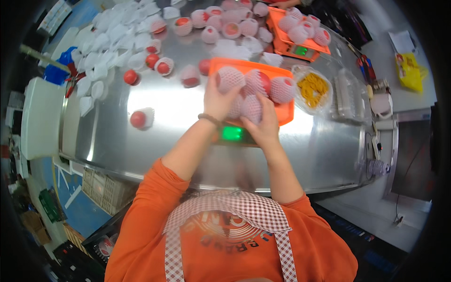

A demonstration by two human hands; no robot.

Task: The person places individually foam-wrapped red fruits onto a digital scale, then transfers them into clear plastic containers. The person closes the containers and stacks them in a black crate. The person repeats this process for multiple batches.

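The orange pan of a digital scale lies in front of me, holding several tomatoes in white foam-net sleeves. My left hand is curled around a sleeved tomato at the pan's left side. Around another sleeved tomato near the front of the pan are the fingers of my right hand. A further sleeved tomato sits at the right, and one behind the hands shows bare red skin. Below the pan glows the scale's green display.
Loose foam sleeves are heaped at the back left. Bare tomatoes and sleeved ones lie on the steel table. A second orange scale is loaded behind, near another person's hand. Yellow rubber bands fill a bowl.
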